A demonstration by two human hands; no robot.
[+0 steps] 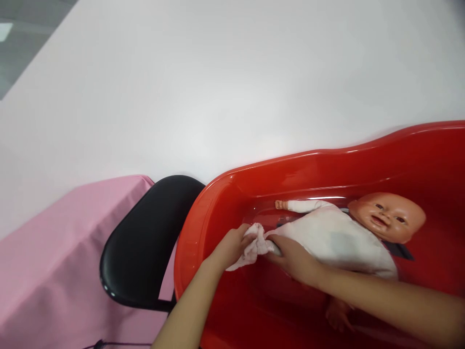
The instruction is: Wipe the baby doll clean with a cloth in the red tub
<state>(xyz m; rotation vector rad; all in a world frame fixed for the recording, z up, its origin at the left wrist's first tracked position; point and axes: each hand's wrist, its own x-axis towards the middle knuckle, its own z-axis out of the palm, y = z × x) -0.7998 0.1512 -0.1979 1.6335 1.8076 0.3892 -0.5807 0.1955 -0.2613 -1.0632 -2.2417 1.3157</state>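
A baby doll (366, 232) with a pale plastic head lies on its back in a red plastic baby bathtub (290, 169). It wears a wet white garment (334, 242), and one small hand (280, 205) reaches out from a sleeve. A second doll hand (338, 314) shows below my right forearm. My left hand (230, 248) grips a crumpled white washcloth (256, 247), which is pressed against the narrow end of the garment. My right hand (292, 259) curls around that same end of the doll, its fingers right beside the cloth. The doll's feet are hidden.
A dark strap (399, 250) shows under the doll by its head. A black padded seat (141, 247) stands against the tub's left end. Pink cloth (61, 257) covers a surface to the left, beyond which spreads a large white surface (218, 82). A cable (98, 344) lies at the bottom edge.
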